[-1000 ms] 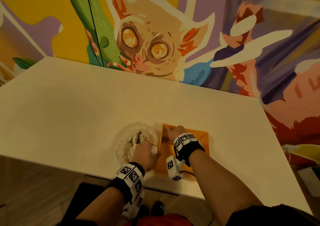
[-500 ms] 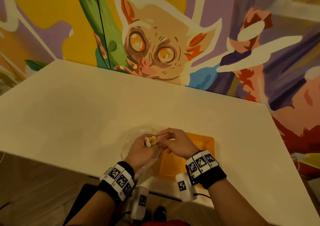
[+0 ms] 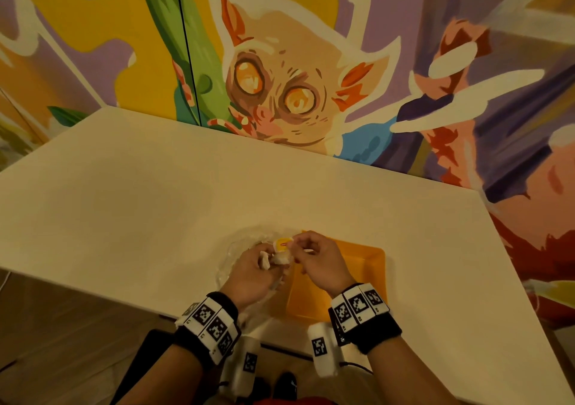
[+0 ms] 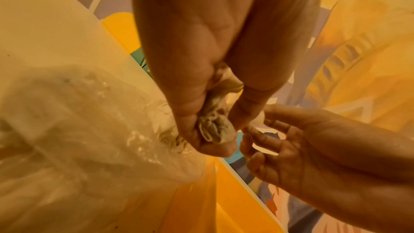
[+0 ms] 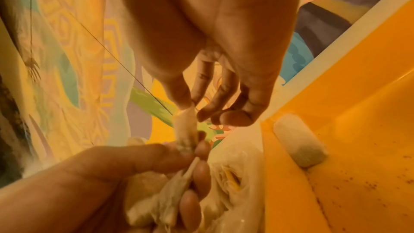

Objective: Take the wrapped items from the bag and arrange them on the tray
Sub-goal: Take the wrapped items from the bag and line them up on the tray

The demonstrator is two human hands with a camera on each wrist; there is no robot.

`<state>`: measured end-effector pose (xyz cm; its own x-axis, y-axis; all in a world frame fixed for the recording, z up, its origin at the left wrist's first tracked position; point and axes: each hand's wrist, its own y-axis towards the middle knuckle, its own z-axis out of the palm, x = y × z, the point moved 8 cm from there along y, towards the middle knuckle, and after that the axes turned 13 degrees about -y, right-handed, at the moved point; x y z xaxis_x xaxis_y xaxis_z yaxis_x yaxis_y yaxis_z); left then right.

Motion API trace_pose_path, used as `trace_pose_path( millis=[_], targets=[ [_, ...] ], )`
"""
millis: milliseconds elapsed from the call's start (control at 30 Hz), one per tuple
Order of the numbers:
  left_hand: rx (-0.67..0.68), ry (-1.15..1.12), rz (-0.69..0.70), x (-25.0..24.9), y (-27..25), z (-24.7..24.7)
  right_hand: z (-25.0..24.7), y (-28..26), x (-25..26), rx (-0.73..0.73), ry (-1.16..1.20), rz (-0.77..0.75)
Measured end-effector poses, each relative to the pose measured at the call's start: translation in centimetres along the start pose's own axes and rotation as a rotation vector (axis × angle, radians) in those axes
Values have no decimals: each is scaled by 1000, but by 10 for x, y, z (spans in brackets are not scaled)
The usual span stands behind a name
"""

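Left hand clutches crinkled white wrapped items over the clear plastic bag, right hand pinching one; peel it gently toward the orange plastic tray.

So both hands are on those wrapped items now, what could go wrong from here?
1. The left hand grips a bunch of wrapped items while the right hand pinches only one wrapper end; pulling could tear it or drop it.
2. The clear plastic bag lies loose against the orange tray, so it may drag.
3. One wrapped piece already lies on the tray; a careless placement could knock it.
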<state>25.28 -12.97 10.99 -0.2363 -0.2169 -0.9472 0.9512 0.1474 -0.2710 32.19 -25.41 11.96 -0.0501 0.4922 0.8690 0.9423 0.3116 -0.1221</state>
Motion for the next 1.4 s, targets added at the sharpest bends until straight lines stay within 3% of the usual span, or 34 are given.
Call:
trace_pose_path(
  millis=[167,267,400,500,733,900,1033,1167,1267,1400],
  targets=[
    [-118,-209,-103,7,2,-9,-16,1,1,-95,47,-32],
    [-137,-290,-72,-2,4,-9,-18,-1,4,-95,24,-80],
    [-96,4,99,-20,8,-4,-10,-3,4,-57,47,-112],
    [-144,79,184,-28,10,-8,-5,-3,0,-35,32,-94],
    [-202,143,191,-21,16,-15,-5,1,-9,-54,-82,-82],
    [-198,165,222,-23,15,-13,-2,1,-8,15,-160,-97],
    [-177,355,180,-17,16,-13,-17,11,-22,-8,-329,3],
    [-59,652,70,4,17,-4,-35,21,-42,6,-527,167],
    [4,791,51,14,14,8,-36,28,-59,47,-549,331],
    [53,906,52,21,12,22,-23,35,-70,105,-592,423]
  ],
)
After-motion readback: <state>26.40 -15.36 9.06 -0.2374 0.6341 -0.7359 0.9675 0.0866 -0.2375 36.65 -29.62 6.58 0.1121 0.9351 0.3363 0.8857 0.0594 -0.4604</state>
